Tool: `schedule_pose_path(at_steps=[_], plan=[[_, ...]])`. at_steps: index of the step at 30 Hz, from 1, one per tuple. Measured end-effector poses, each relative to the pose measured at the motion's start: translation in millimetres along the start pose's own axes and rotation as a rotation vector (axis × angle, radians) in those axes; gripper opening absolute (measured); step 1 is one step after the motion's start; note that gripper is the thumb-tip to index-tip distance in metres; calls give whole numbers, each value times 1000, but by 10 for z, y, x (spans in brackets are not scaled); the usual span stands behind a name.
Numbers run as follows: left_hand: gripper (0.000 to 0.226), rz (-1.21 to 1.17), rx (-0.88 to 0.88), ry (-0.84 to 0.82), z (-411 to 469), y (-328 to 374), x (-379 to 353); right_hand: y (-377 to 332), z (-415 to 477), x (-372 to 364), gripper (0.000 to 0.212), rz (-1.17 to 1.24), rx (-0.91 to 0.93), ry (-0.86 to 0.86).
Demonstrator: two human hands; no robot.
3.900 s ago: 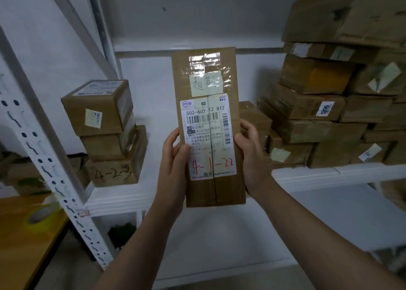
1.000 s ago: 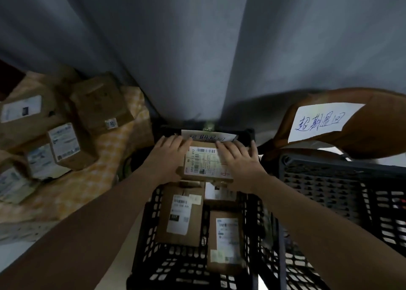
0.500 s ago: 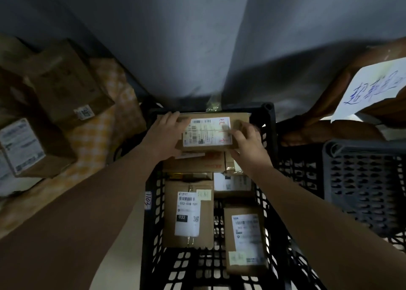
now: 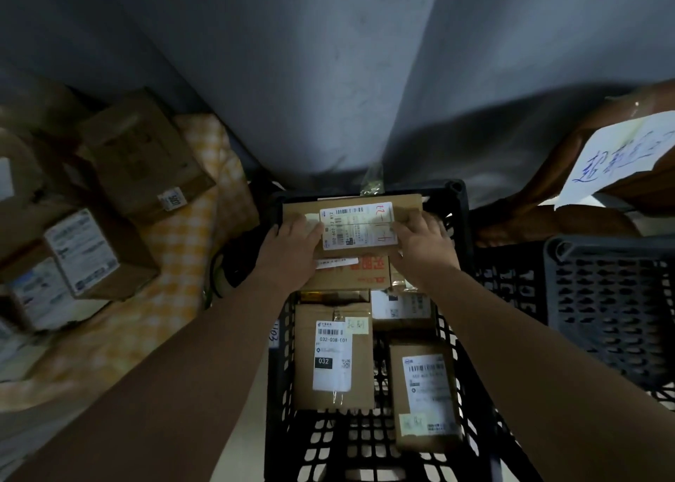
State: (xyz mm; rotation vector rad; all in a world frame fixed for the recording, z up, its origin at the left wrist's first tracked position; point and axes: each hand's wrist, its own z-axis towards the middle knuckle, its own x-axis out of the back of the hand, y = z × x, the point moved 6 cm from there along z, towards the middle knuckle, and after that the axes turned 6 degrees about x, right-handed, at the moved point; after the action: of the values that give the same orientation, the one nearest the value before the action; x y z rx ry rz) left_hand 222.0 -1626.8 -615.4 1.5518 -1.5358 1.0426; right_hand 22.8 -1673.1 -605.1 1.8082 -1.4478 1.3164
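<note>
A flat brown cardboard parcel point(image 4: 356, 226) with a white shipping label and red handwriting lies crosswise at the far end of a black plastic crate point(image 4: 458, 204), on top of other parcels. My left hand point(image 4: 292, 248) holds its left end, fingers laid over the top. My right hand point(image 4: 423, 240) grips its right end. Nearer to me in the crate lie two labelled parcels, one on the left point(image 4: 332, 357) and one on the right point(image 4: 425, 394).
A second black crate point(image 4: 613, 299) stands to the right. Behind it is a brown box with a handwritten white sheet point(image 4: 621, 156). On the left, several cardboard boxes point(image 4: 146, 160) sit on a yellow checked cloth point(image 4: 190, 233). A grey wall rises behind the crate.
The parcel, earlier held upright before a shelf, now lies flat in the crate. Over the last second both hands carried it to the crate's far end.
</note>
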Motion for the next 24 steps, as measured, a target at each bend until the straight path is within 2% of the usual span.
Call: schedule_pose_path(at_steps=[8,13,18,24], plan=[[55,-57,143,93,-818,-199,469,-381,-445,385,59,-82,127,-47],[55,-52,259,179,-1562,-211,902,-659,-927,841,56,-153,272,14],[51,-64,427,322,-2655,84,1370,-821,-1831,1242,50,-96,454,167],[54,-68,575,373,-4021,686,1400,-960,-3027,1273,43,-126,700,192]])
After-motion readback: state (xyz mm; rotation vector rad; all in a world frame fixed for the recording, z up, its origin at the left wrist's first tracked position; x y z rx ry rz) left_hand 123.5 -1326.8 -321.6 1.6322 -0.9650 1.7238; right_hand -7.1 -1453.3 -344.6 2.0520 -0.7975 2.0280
